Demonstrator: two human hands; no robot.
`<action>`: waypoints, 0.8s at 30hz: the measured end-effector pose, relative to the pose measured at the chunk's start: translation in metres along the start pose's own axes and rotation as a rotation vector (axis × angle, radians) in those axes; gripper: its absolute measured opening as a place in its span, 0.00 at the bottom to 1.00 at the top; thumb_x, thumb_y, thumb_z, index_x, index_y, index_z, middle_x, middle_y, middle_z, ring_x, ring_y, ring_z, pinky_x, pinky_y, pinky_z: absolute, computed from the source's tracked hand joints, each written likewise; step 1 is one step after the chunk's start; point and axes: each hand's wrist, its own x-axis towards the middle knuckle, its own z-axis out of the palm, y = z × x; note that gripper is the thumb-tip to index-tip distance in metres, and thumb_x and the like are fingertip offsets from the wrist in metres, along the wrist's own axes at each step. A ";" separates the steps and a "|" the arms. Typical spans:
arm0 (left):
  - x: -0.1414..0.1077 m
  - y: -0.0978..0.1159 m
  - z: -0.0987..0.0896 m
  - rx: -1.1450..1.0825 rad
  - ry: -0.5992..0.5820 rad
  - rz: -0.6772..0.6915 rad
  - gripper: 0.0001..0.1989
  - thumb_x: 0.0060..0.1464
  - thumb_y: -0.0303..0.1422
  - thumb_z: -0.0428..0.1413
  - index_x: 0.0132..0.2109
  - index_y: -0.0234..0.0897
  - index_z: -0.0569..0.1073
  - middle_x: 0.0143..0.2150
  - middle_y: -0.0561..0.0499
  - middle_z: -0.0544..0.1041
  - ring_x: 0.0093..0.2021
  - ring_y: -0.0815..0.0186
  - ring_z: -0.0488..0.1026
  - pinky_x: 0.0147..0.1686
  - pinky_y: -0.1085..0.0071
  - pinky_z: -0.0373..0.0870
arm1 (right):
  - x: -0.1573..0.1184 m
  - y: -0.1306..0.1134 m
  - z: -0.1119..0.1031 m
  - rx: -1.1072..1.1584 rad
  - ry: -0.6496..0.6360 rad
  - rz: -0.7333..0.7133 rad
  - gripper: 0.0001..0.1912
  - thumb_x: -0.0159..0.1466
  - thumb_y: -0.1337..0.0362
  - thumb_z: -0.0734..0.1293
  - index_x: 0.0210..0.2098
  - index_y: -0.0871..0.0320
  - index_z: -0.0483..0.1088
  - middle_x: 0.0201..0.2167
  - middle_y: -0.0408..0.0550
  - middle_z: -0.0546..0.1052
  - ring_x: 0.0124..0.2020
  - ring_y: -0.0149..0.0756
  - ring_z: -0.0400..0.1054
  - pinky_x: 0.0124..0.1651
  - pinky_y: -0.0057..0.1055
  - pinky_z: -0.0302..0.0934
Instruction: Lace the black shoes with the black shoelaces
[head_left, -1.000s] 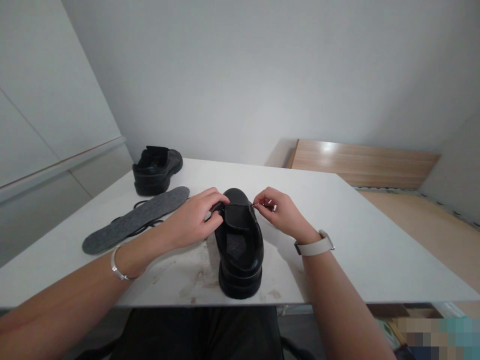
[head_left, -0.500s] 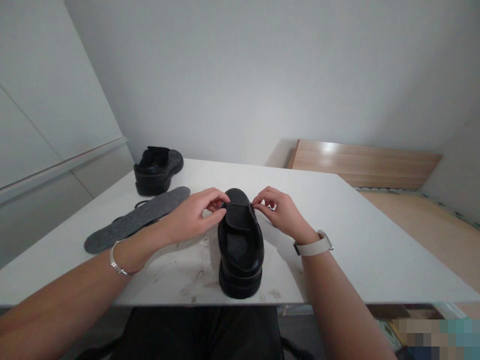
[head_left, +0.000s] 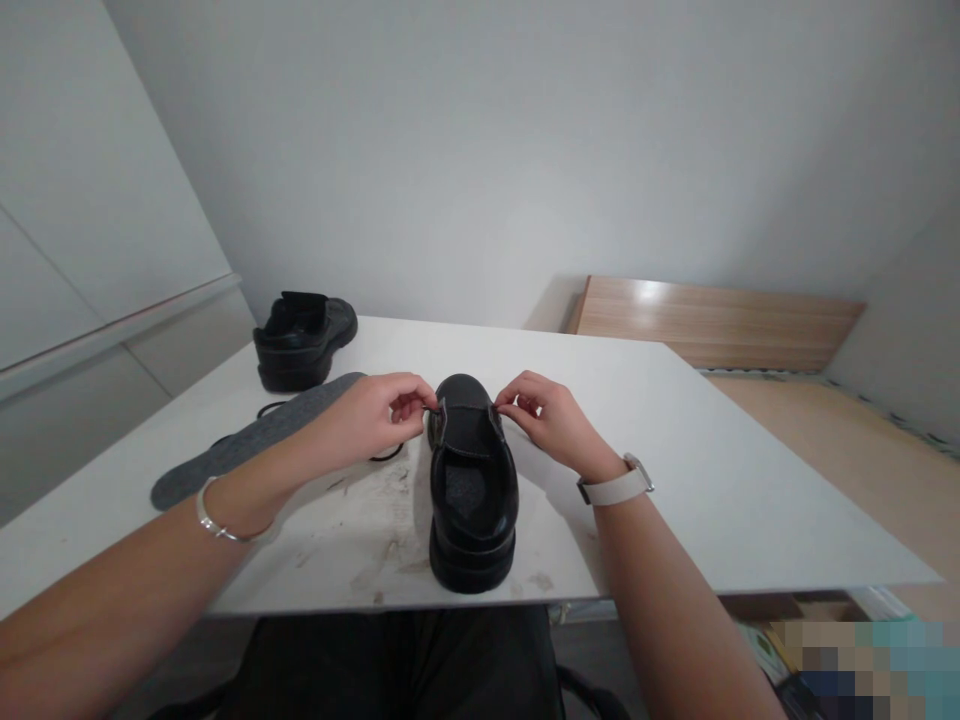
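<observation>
Black shoe [head_left: 472, 548]: centre of the frame, upright on the white surface [head_left: 675, 500], heel toward the lower edge, toe pointing up the frame. Tongue [head_left: 466, 435] visible between two eyelet flaps.
Left hand [head_left: 386, 412]: just left of the shoe. Grip closed, thumb and forefinger pinching a dark lace [head_left: 428, 408] close beside the left flap.
Right hand [head_left: 553, 425]: just right of the shoe. Grip closed, thumb and forefinger pinched at the edge of the right flap; whether on the flap itself or on lace cannot be told.
Loose cord [head_left: 390, 456]: dark, curved on the surface below the left hand.
Grey insole [head_left: 225, 452]: left of centre, lying diagonally, partly hidden by the left forearm.
Second shoe [head_left: 294, 362]: black, upright at the far left of the surface, beyond the insole.
Soiling [head_left: 394, 555]: brownish marks left of the black shoe, more at its right.
Wrists: bracelet [head_left: 210, 520] on the left, pale-strapped watch [head_left: 619, 487] on the right.
Wooden board [head_left: 720, 320]: right of the frame, beyond the surface.
</observation>
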 end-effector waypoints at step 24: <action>0.005 -0.005 0.015 -0.224 0.085 -0.152 0.14 0.56 0.43 0.58 0.36 0.35 0.77 0.30 0.49 0.78 0.31 0.65 0.72 0.33 0.69 0.69 | -0.001 0.003 0.001 0.031 0.001 0.000 0.04 0.64 0.72 0.68 0.35 0.58 0.75 0.33 0.44 0.74 0.29 0.28 0.63 0.36 0.28 0.60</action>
